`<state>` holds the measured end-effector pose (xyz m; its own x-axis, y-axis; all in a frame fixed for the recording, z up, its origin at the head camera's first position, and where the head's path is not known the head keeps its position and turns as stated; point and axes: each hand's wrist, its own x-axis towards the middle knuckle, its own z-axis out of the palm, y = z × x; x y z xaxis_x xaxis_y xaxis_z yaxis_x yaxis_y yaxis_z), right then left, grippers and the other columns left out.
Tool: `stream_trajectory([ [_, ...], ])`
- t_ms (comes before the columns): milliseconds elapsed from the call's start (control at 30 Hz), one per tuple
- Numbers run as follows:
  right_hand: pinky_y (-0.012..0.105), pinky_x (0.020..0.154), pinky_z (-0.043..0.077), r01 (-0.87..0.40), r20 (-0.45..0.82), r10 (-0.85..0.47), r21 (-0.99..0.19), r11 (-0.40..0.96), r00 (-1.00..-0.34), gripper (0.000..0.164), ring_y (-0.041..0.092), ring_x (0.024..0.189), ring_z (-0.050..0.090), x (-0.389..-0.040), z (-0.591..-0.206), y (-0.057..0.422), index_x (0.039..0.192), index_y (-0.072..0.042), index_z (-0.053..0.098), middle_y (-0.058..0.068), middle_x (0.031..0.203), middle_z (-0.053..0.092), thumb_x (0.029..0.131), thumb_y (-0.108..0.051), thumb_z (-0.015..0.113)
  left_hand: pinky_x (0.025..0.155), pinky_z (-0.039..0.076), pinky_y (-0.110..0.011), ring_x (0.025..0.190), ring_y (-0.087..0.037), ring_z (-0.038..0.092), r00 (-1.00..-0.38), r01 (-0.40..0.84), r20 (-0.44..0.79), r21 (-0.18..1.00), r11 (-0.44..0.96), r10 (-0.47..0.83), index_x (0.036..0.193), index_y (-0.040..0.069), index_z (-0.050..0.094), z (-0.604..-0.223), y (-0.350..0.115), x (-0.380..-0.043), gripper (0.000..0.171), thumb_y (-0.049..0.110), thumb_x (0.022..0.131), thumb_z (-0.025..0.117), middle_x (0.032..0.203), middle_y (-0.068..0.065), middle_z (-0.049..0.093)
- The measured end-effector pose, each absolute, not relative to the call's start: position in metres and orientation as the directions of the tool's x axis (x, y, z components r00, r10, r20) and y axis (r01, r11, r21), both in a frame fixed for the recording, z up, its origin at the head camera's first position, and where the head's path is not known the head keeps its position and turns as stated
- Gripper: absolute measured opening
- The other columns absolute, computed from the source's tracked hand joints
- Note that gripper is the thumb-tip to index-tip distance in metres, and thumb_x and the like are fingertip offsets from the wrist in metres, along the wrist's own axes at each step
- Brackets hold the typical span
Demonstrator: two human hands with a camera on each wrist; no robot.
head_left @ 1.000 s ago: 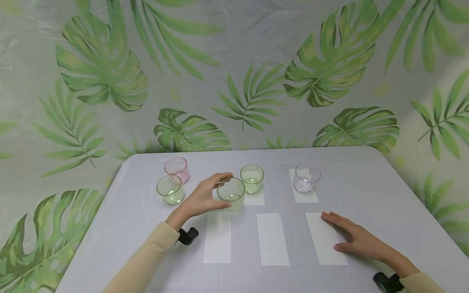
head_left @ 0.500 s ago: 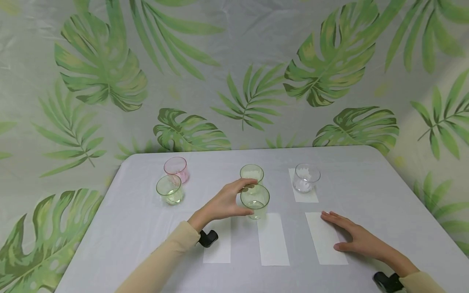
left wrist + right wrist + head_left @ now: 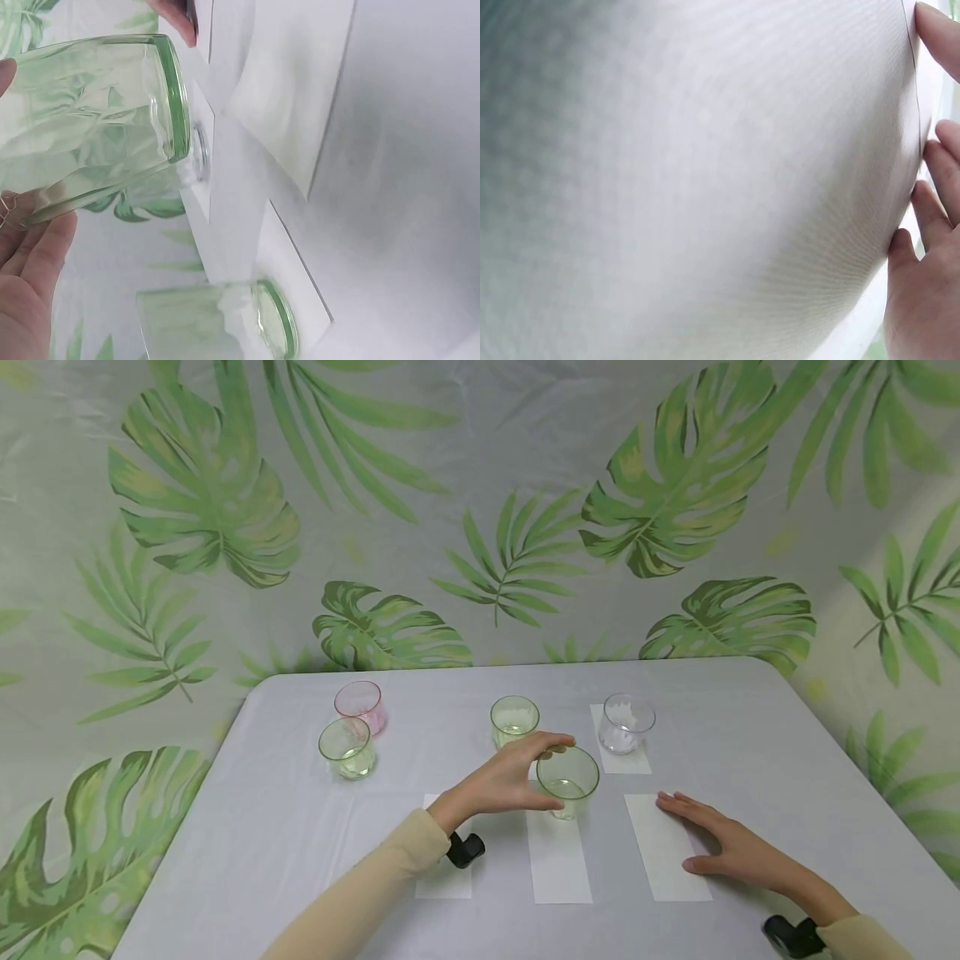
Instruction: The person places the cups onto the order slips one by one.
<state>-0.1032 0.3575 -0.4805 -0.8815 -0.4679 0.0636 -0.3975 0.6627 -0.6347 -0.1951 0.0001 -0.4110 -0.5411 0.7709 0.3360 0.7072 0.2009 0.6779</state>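
My left hand (image 3: 510, 778) grips a green-tinted glass (image 3: 567, 774) between thumb and fingers near its rim. In the left wrist view the held glass (image 3: 97, 120) shows its thick green base raised off the table. Behind that hand, a second green glass (image 3: 514, 714) stands on a white paper card, partly covered by my fingers. The right hand (image 3: 738, 852) lies with spread fingers at the front right paper card (image 3: 663, 852), thumb and fingertips resting on it. A clear glass (image 3: 628, 727) stands upright on the back right card (image 3: 636, 763).
At the left of the white table (image 3: 247, 860), a pink glass (image 3: 360, 703) stands behind another green glass (image 3: 347, 750). Two more paper cards lie in front, the middle card (image 3: 561, 864) under the held glass in the head view and the left card (image 3: 444, 883) partly behind my forearm.
The left hand has carried the green glass rightward, past the front of the standing green glass, to above the far end of the middle card. The right hand has stayed still.
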Motion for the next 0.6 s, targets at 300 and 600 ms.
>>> stream_trajectory([
  [300, 0.037, 0.094, 0.036, -0.370, 0.032, -0.446, -0.611, 0.700, -0.894, 0.075, -0.021, 0.128, 0.011, -0.103, -0.478, 0.357, 0.145, -0.016, 0.043, -0.008, 0.148, 0.037, 0.080, -0.030, 0.076, 0.099, 0.039, -0.017, 0.119, -0.014, 0.051, -0.503, 0.728, 0.321, 0.658, 0.194, 0.802, 0.139, 0.005, 0.043, -0.414, 0.029, -0.191, 0.076, 0.018, 0.076, 0.082, 0.136, -0.005, 0.050],
  [600, 0.067, 0.089, 0.036, -0.349, 0.020, -0.440, -0.643, 0.682, -0.898, 0.074, -0.024, 0.125, 0.010, -0.104, -0.478, 0.357, 0.144, -0.017, 0.044, 0.001, 0.149, 0.038, 0.079, -0.030, 0.077, 0.098, 0.036, -0.012, 0.118, -0.008, 0.049, -0.475, 0.756, 0.302, 0.621, 0.208, 0.826, 0.139, 0.007, 0.043, -0.420, 0.060, -0.187, 0.079, 0.021, 0.074, 0.084, 0.134, -0.004, 0.051],
])
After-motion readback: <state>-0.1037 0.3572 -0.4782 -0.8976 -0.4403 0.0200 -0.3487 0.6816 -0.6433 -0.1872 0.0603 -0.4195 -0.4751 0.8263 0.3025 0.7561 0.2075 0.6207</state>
